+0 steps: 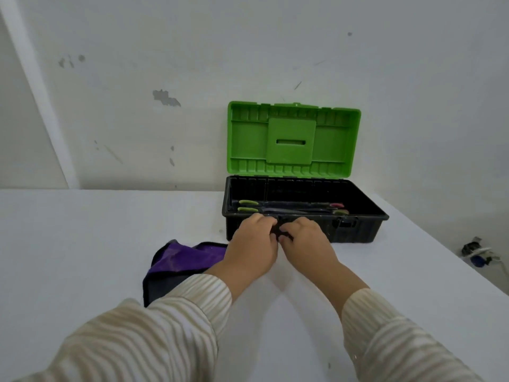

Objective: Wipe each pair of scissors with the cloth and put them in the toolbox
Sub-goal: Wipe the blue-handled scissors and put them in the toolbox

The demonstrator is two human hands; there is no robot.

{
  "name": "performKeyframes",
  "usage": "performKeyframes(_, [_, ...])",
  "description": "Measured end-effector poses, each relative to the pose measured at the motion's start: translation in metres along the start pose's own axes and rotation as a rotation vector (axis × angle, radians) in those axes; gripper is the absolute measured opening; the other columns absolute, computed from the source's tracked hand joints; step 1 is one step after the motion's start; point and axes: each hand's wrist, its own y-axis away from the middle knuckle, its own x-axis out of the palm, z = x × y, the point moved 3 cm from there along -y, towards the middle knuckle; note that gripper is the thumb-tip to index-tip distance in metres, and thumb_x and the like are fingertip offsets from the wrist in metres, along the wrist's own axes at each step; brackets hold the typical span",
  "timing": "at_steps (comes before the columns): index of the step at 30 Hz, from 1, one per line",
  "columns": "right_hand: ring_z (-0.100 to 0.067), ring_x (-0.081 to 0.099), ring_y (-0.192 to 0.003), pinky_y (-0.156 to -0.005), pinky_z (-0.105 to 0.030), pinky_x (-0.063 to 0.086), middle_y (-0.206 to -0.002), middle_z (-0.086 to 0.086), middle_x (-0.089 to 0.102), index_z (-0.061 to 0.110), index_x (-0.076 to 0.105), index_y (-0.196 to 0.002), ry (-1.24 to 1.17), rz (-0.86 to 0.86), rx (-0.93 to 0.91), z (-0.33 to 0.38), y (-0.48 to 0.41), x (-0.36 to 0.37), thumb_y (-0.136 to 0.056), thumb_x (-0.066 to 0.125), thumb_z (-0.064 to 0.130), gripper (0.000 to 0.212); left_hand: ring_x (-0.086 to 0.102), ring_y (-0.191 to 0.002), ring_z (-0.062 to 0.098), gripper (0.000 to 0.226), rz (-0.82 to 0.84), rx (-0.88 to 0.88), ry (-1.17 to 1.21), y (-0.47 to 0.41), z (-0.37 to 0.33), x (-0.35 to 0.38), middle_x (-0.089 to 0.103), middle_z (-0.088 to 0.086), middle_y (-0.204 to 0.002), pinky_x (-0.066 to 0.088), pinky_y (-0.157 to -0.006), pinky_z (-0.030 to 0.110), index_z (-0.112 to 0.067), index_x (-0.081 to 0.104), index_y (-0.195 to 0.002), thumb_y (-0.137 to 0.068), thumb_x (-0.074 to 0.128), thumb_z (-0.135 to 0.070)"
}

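- Looks like we're near the end: green-handled scissors (248,209) and another pair (337,206) already lie in the open toolbox (358,232).
- The cloth (187,257) lies on the table (82,244), just left of the box.
- Our left hand (254,244) and right hand (308,244) both curl onto a small dark piece (278,233) at the front wall. Latch or handle, can't tell.
- Next, we reckon: sort that piece, then swing the lid (294,139) down.

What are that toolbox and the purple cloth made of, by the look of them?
Toolbox: moulded plastic, it seems. The green lid has stiffening ribs and a dull sheen; the black base looks matte and speckled with dust. Cloth: soft fabric, perhaps microfibre or terry, purple with a dark edge; it lies in limp folds and its surface looks fuzzy.
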Motion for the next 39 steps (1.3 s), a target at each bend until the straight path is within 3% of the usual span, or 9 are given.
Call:
performKeyframes(5, [-0.028,0.049,-0.106,-0.089,-0.041,0.045,-0.112,-0.010,0.058,0.012,0.061,-0.114,-0.017,-0.160,-0.019,0.003,-0.072,-0.023,-0.086,0.053,0.022,0.030,0.045,-0.120,0.026,0.039,-0.029,-0.009,-0.065,-0.076,0.005,-0.027,0.049,0.006,-0.130,0.044,-0.096,0.043,-0.014,0.052,-0.128,-0.090,0.050,-0.024])
performKeyframes(11, [-0.030,0.049,-0.106,-0.091,-0.038,0.043,-0.113,-0.014,0.056,0.008,0.058,-0.117,0.006,-0.169,-0.028,0.003,-0.183,-0.056,-0.087,0.053,0.021,0.034,0.042,-0.125,0.025,0.044,-0.064,-0.009,-0.156,-0.183,0.002,-0.068,0.047,0.008,-0.135,0.037,-0.100,0.035,-0.008,0.048,-0.130,-0.088,0.051,-0.021])
performKeyframes(15, [-0.027,0.044,-0.112,-0.095,-0.038,0.041,-0.120,-0.012,0.051,0.011,0.052,-0.124,0.035,-0.110,-0.015,0.004,-0.240,-0.081,-0.088,0.052,0.023,0.038,0.016,-0.145,0.028,0.063,-0.014,-0.064,-0.228,-0.242,-0.003,-0.093,0.021,0.013,-0.156,0.019,-0.116,0.038,-0.008,0.032,-0.143,-0.089,0.053,-0.034])
performKeyframes(19, [-0.027,0.030,-0.129,-0.106,-0.038,0.032,-0.139,-0.011,0.035,0.008,0.037,-0.134,0.076,-0.059,0.004,0.004,-0.287,-0.103,-0.087,0.052,0.025,0.051,-0.004,-0.148,0.031,0.074,0.018,-0.097,-0.297,-0.285,-0.001,-0.109,-0.001,0.012,-0.161,0.007,-0.120,0.043,-0.013,0.014,-0.150,-0.090,0.050,-0.037])
performKeyframes(23, [-0.027,0.013,-0.139,-0.115,-0.040,0.020,-0.151,-0.011,0.018,0.008,0.020,-0.141,0.176,0.067,0.059,-0.009,-0.312,-0.105,-0.089,0.047,0.020,0.060,0.015,-0.144,0.031,0.072,0.089,-0.085,-0.349,-0.300,0.006,-0.111,0.021,0.011,-0.156,0.016,-0.117,0.041,-0.009,0.015,-0.149,-0.090,0.048,-0.032])
performKeyframes(29, [-0.026,0.041,-0.119,-0.105,-0.038,0.033,-0.129,-0.010,0.047,0.008,0.040,-0.126,0.303,0.029,-0.021,-0.011,-0.288,-0.114,-0.093,0.043,0.031,0.040,0.043,-0.118,0.029,0.045,-0.076,0.056,-0.489,-0.277,-0.002,-0.117,0.051,0.007,-0.129,0.029,-0.107,0.037,-0.010,0.043,-0.133,-0.093,0.046,-0.029])
performKeyframes(34, [-0.023,0.049,-0.100,-0.087,-0.036,0.043,-0.109,-0.005,0.055,0.013,0.055,-0.096,0.271,-0.047,-0.112,-0.009,-0.237,-0.137,-0.091,0.046,0.040,0.029,0.055,-0.090,0.028,0.023,-0.228,0.074,-0.413,-0.227,-0.010,-0.124,0.062,0.006,-0.101,0.046,-0.076,0.038,-0.013,0.062,-0.093,-0.085,0.061,-0.035])
performKeyframes(37, [-0.028,0.053,-0.106,-0.088,-0.040,0.044,-0.115,-0.008,0.059,0.013,0.059,-0.082,0.189,-0.069,-0.152,-0.015,-0.196,-0.139,-0.079,0.064,0.038,0.026,0.059,-0.107,0.035,0.025,-0.224,0.042,-0.376,-0.189,-0.012,-0.114,0.065,0.011,-0.116,0.046,-0.088,0.044,-0.014,0.058,-0.081,-0.083,0.056,-0.039])
performKeyframes(39, [-0.029,0.056,-0.106,-0.089,-0.039,0.044,-0.114,-0.009,0.061,0.013,0.058,-0.087,0.137,-0.046,-0.155,-0.019,-0.172,-0.133,-0.076,0.067,0.039,0.029,0.057,-0.116,0.035,0.030,-0.214,0.048,-0.360,-0.165,-0.009,-0.103,0.067,0.010,-0.116,0.035,-0.101,0.044,-0.014,0.057,-0.082,-0.085,0.045,-0.042])
